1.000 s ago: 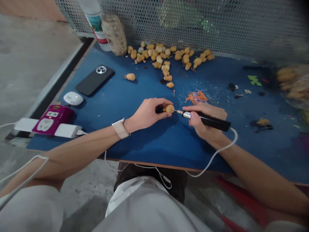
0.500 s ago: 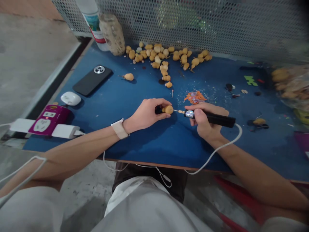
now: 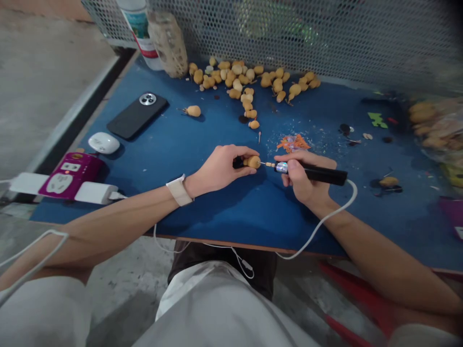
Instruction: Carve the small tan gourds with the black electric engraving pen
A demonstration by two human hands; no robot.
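Note:
Between the thumb and fingers of my left hand [image 3: 226, 167] is a small tan gourd [image 3: 254, 162], its rounded end facing right. Something dark shows behind the gourd inside the grip. My right hand [image 3: 307, 176] is closed around a black pen-shaped tool [image 3: 325, 175] with a white cable. The tool's thin metal tip points left and meets, or nearly meets, the gourd's end; exact contact is too small to tell. Beyond my hands, a short row of gourds [image 3: 248, 105] leads back to a pile of gourds [image 3: 231, 76].
A phone [image 3: 135, 118], a white case [image 3: 104, 143] and a purple power strip [image 3: 68, 176] lie left. A bottle [image 3: 142, 33] and a jar [image 3: 168, 46] stand back left. Orange shavings [image 3: 293, 143] lie behind my right hand; a bag of gourds [image 3: 434, 123] is right.
The view has shifted slightly. My right hand and the tool have moved a little left toward the gourd. My left hand keeps its grip.

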